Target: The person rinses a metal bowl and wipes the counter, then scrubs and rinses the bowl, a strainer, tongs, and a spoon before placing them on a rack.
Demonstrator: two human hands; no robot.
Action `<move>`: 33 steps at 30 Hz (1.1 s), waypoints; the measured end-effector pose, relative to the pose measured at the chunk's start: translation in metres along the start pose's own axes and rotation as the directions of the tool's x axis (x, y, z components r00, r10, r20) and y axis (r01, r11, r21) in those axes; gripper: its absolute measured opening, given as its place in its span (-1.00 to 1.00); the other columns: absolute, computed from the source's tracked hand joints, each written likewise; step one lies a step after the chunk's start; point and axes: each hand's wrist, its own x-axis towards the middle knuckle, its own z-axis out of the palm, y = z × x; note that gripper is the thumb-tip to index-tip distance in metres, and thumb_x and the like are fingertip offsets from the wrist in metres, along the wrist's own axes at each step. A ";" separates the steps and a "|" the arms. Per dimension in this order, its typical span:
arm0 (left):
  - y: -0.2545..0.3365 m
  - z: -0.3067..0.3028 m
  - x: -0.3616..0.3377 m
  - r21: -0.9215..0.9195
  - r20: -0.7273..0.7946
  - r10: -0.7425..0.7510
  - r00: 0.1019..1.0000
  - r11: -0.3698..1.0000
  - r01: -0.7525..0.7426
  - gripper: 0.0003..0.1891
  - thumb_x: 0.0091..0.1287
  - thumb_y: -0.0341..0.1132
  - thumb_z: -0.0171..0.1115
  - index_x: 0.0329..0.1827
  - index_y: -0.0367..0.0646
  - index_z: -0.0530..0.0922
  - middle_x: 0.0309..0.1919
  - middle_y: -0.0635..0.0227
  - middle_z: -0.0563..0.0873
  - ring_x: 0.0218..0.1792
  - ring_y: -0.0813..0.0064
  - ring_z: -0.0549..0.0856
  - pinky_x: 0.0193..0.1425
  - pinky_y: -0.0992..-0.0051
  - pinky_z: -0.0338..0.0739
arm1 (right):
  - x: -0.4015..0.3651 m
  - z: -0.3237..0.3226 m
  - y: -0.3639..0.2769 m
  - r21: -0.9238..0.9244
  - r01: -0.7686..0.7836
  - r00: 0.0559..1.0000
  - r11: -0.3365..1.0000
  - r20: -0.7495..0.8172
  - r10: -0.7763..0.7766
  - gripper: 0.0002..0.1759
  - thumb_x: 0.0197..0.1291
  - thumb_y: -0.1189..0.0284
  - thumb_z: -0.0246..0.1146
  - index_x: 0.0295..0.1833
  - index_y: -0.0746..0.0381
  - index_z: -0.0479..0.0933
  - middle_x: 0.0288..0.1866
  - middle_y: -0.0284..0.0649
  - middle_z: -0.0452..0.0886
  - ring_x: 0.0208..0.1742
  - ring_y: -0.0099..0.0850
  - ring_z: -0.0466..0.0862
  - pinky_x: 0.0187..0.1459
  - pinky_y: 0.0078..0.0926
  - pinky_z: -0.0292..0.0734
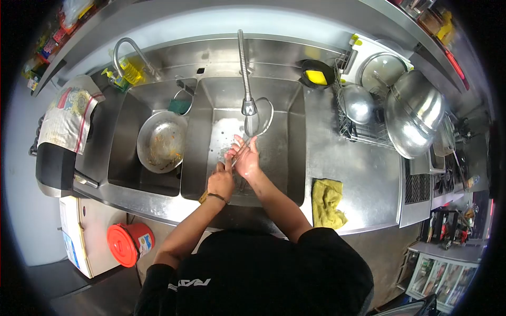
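Left grip [221, 183] clamped on slim utensil [235, 160]; right grip [248, 160] touching it, closure unclear; sink [297, 131] beneath

A crumpled yellow-green cloth [328, 203] lies on the steel surface [369, 189]. Behind it stands a wire dish rack [345, 128], with a large metal bowl [416, 118] tilted at its right side and a round pan lid [383, 72] leaning at the back. A yellow sponge [317, 77] sits in a black pan [329, 68]. At far left hangs a printed towel [68, 116]; below, a red bucket [142, 231] wears its red lid [122, 246].
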 end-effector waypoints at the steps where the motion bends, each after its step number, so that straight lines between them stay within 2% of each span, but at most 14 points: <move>1: -0.001 0.002 0.004 0.005 -0.086 0.088 0.992 0.996 -0.088 -0.42 0.15 -0.42 0.05 0.31 -0.04 0.20 -0.22 0.12 0.53 -0.34 0.11 0.65 -0.36 0.28 0.57 | 0.013 -0.015 -0.002 -0.039 0.045 0.999 0.998 0.007 -0.044 -0.25 0.11 -0.32 -0.22 0.04 0.13 0.29 -0.40 -0.27 0.37 -0.36 -0.35 0.40 -0.19 -0.27 0.37; 3: 0.001 0.009 0.011 0.014 -0.178 0.179 0.967 0.984 -0.180 -0.41 0.15 -0.43 0.05 0.31 -0.05 0.19 -0.22 0.13 0.53 -0.33 0.10 0.65 -0.36 0.28 0.57 | 0.024 -0.008 -0.011 -0.057 0.126 0.987 0.990 -0.089 -0.131 -0.43 0.19 -0.23 -0.19 -0.17 0.08 0.28 -0.60 -0.43 0.12 -0.62 -0.54 0.13 -0.44 -0.42 0.28; 6: 0.009 0.010 0.018 -0.091 -0.238 0.247 0.939 0.957 -0.275 -0.43 0.19 -0.40 0.04 0.32 -0.06 0.17 -0.19 0.03 0.54 -0.37 0.02 0.63 -0.33 0.20 0.55 | 0.048 -0.001 -0.030 -0.087 0.230 0.958 0.969 -0.152 -0.241 -0.47 0.27 -0.14 -0.20 -0.08 0.10 0.33 -0.63 -0.43 0.15 -0.69 -0.60 0.08 -0.62 -0.57 0.18; 7: 0.010 0.004 0.019 -0.237 -0.193 0.131 0.972 0.956 -0.175 -0.46 0.22 -0.36 0.04 0.30 -0.08 0.18 -0.21 -0.02 0.56 -0.38 -0.03 0.62 -0.31 0.15 0.53 | 0.055 0.003 -0.034 -0.140 0.312 0.928 0.940 -0.164 -0.333 -0.57 0.32 -0.01 -0.14 -0.07 0.14 0.34 -0.64 -0.41 0.18 -0.71 -0.61 0.12 -0.67 -0.61 0.16; 9: 0.007 0.002 0.027 -0.398 -0.069 -0.030 0.997 0.917 0.000 -0.60 0.30 -0.20 0.02 0.16 -0.13 0.29 -0.34 -0.08 0.62 -0.40 -0.12 0.59 -0.28 0.03 0.47 | 0.067 0.003 -0.039 -0.255 0.325 0.918 0.911 -0.146 -0.369 -0.62 0.34 0.07 -0.11 -0.06 0.16 0.34 -0.65 -0.40 0.19 -0.72 -0.60 0.15 -0.67 -0.58 0.18; 14: -0.008 0.027 0.034 -0.286 -0.055 0.020 0.998 0.958 -0.035 -0.61 0.30 -0.03 0.02 -0.01 -0.15 0.34 -0.51 -0.02 0.63 -0.42 -0.07 0.63 -0.32 0.03 0.49 | 0.063 -0.021 -0.031 -0.382 0.347 0.892 0.857 -0.146 -0.427 -0.77 0.25 0.30 0.08 -0.26 0.26 0.47 -0.57 -0.32 0.45 -0.64 -0.51 0.42 -0.54 -0.53 0.38; 15: -0.003 0.029 0.036 -0.275 -0.076 0.015 0.997 0.961 -0.036 -0.60 0.29 0.00 0.03 -0.05 -0.15 0.35 -0.52 -0.01 0.63 -0.42 -0.06 0.63 -0.32 0.03 0.49 | 0.051 -0.032 -0.025 -0.532 0.377 0.898 0.758 0.011 -0.439 -0.80 0.26 0.36 0.02 -0.23 0.25 0.48 -0.51 -0.32 0.50 -0.46 -0.49 0.52 -0.35 -0.56 0.45; 17: 0.004 0.029 0.030 -0.327 -0.066 0.059 0.996 0.942 -0.078 -0.59 0.29 -0.01 0.04 0.01 -0.14 0.34 -0.32 -0.01 0.64 -0.34 -0.06 0.63 -0.31 0.07 0.50 | 0.019 -0.042 -0.011 -0.507 0.330 0.936 0.796 0.065 -0.346 -0.84 0.24 0.34 0.06 -0.22 0.18 0.47 -0.34 -0.31 0.58 -0.29 -0.51 0.56 -0.19 -0.61 0.44; 18: -0.004 0.055 0.031 -0.383 -0.261 0.171 0.950 0.885 -0.264 -0.60 0.28 -0.04 0.05 0.03 -0.11 0.34 -0.21 0.01 0.61 -0.28 -0.04 0.61 -0.29 0.08 0.49 | 0.012 -0.056 -0.009 -0.540 0.340 0.938 0.770 0.137 -0.318 -0.86 0.27 0.38 0.03 -0.17 0.20 0.43 -0.31 -0.28 0.58 -0.26 -0.50 0.58 -0.20 -0.57 0.46; 20: -0.005 0.073 0.024 -0.408 -0.190 0.252 0.949 0.859 -0.310 -0.63 0.29 -0.07 0.03 0.02 -0.12 0.33 -0.25 0.00 0.59 -0.30 -0.10 0.59 -0.26 0.03 0.47 | 0.001 -0.084 -0.006 -0.790 0.377 0.890 0.484 0.164 -0.425 -0.84 0.29 0.42 0.00 -0.09 0.26 0.34 -0.33 -0.26 0.58 -0.31 -0.50 0.60 -0.22 -0.52 0.48; 24: -0.002 0.089 0.021 -0.340 0.165 0.295 0.941 0.913 -0.226 -0.62 0.30 -0.05 -0.01 0.00 -0.15 0.33 -0.35 -0.08 0.61 -0.34 -0.16 0.59 -0.25 0.00 0.45 | -0.023 -0.095 -0.012 -0.906 0.295 0.736 0.304 0.013 -0.676 -0.72 0.22 0.36 0.09 -0.07 0.32 0.31 -0.36 -0.14 0.59 -0.36 -0.41 0.61 -0.24 -0.45 0.49; 28: 0.017 0.067 0.009 -0.570 -0.025 0.289 0.957 0.782 -0.251 -0.62 0.29 -0.04 0.01 -0.10 -0.22 0.41 -0.37 -0.10 0.61 -0.33 -0.13 0.60 -0.27 0.02 0.43 | -0.035 -0.096 -0.031 -0.916 0.293 0.823 0.276 0.094 -0.560 -0.68 0.24 0.35 0.11 0.00 0.27 0.23 -0.25 -0.17 0.52 -0.35 -0.45 0.59 -0.23 -0.47 0.48; 30: 0.031 0.059 0.010 -0.626 -0.088 0.246 0.965 0.740 -0.245 -0.61 0.29 -0.05 0.03 -0.09 -0.23 0.41 -0.38 -0.10 0.61 -0.32 -0.12 0.59 -0.26 0.04 0.43 | -0.067 -0.058 -0.040 -0.927 0.354 0.869 0.125 0.276 -0.411 -0.64 0.23 0.33 0.13 0.02 0.25 0.21 -0.30 -0.22 0.48 -0.28 -0.49 0.54 -0.20 -0.49 0.45; 33: 0.054 0.034 0.022 -0.685 -0.129 0.237 0.963 0.680 -0.259 -0.59 0.27 -0.07 0.09 -0.03 -0.26 0.41 -0.35 -0.10 0.60 -0.27 -0.09 0.59 -0.22 0.11 0.45 | -0.083 -0.025 -0.068 -0.874 0.485 0.774 0.005 0.427 -0.467 -0.64 0.23 0.34 0.15 0.02 0.23 0.19 -0.39 -0.28 0.41 -0.32 -0.51 0.48 -0.24 -0.49 0.42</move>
